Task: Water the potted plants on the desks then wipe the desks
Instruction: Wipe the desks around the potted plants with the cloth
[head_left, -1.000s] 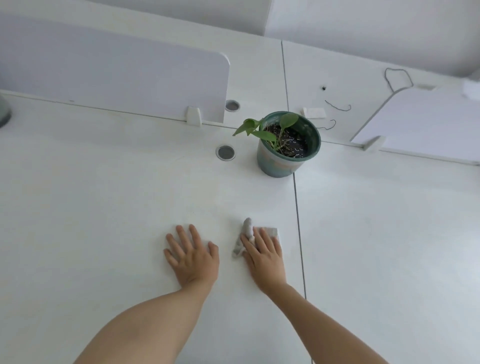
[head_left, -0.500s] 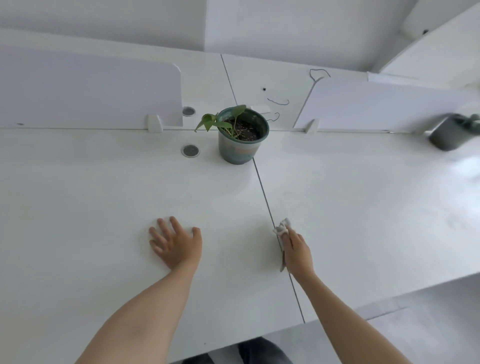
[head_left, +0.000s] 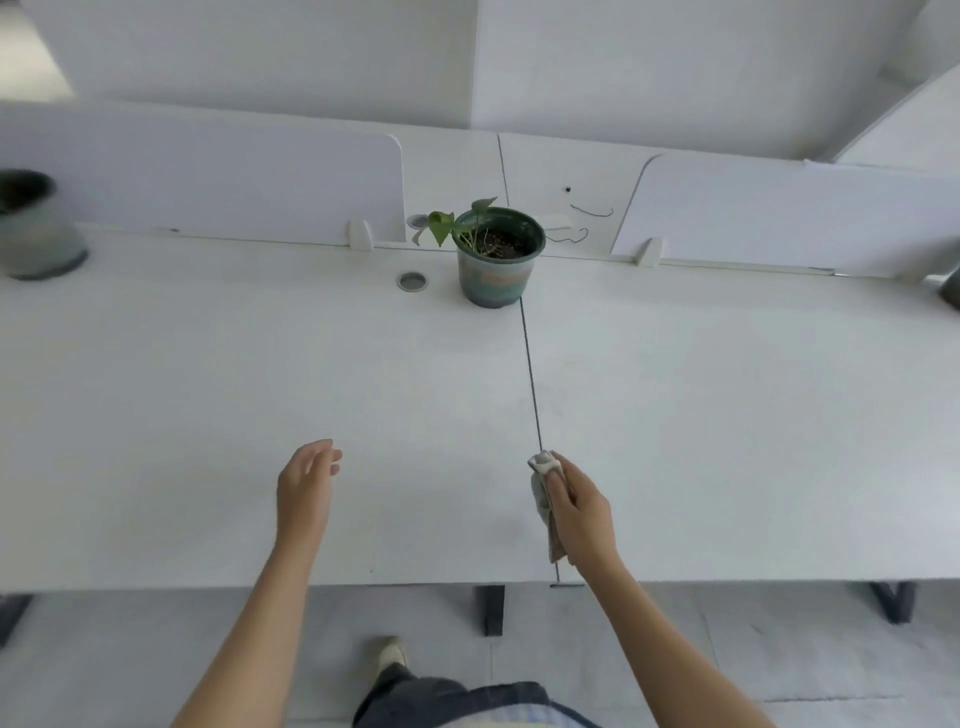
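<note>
Grips a grey cloth (head_left: 543, 496) in right hand (head_left: 581, 512) by the seam (head_left: 530, 374); holds left hand (head_left: 305, 483) relaxed over white desk (head_left: 208, 415); potted plant (head_left: 496, 262) upright at back.

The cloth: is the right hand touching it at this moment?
Touching. The head view shows the right hand gripping the cloth, its fingers curled round it.

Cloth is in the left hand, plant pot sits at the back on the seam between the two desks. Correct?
Not quite. The head view shows the cloth gripped in the right hand, not the left. The left hand holds nothing, its fingers relaxed over the desk. The rest stands: the plant pot sits at the back on the seam between the two desks.
</note>
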